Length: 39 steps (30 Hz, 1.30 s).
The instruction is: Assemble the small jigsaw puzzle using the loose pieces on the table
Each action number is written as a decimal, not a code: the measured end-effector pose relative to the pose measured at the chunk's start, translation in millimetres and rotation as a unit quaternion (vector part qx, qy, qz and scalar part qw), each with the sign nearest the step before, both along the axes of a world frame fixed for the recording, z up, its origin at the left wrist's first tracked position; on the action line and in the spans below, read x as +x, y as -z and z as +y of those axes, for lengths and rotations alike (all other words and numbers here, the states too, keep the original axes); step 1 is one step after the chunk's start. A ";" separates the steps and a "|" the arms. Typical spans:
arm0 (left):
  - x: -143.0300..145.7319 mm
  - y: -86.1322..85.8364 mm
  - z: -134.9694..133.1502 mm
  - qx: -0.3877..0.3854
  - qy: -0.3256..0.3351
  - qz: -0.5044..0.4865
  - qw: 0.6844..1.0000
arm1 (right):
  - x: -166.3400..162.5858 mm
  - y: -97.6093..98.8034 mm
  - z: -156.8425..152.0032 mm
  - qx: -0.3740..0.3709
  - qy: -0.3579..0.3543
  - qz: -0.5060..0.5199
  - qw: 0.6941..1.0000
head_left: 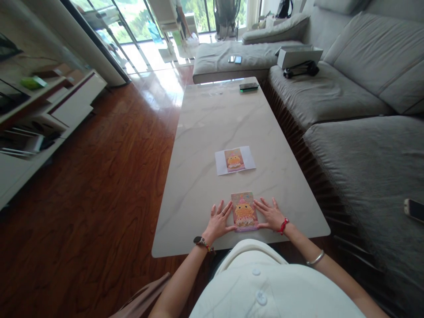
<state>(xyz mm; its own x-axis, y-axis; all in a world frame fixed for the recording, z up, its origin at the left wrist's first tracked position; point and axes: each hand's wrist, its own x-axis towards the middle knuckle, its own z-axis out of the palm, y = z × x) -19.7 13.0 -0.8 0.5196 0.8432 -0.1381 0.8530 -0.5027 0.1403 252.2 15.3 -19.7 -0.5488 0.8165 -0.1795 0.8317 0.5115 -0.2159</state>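
A small pink picture board (244,211) with an orange chick on it lies near the front edge of the pale marble table (212,132). My left hand (219,221) rests flat on the table at the board's left edge, fingers spread. At the board's right edge my right hand (270,214) lies flat too, fingers apart, touching the board's side. Neither hand holds anything. Farther up the table lies a white sheet (235,160) printed with the same chick picture.
A dark phone (248,86) lies at the table's far end. A grey sofa (364,145) runs along the right, with a white box (300,55) and another phone (414,209) on it. Wooden floor and low shelves (36,119) are on the left.
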 end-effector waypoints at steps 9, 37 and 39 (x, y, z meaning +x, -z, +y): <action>0.3 -1.6 0.0 -0.007 0.000 0.006 1.000 | 1.0 -0.1 0.2 0.001 -0.001 0.010 1.000; 14.2 -10.3 26.5 -0.060 -0.077 0.032 0.995 | 7.9 -3.0 30.1 -0.007 0.028 -0.016 0.999; 15.0 -12.0 26.2 -0.068 -0.083 0.037 0.994 | 8.1 -3.1 29.7 -0.011 0.029 -0.015 0.999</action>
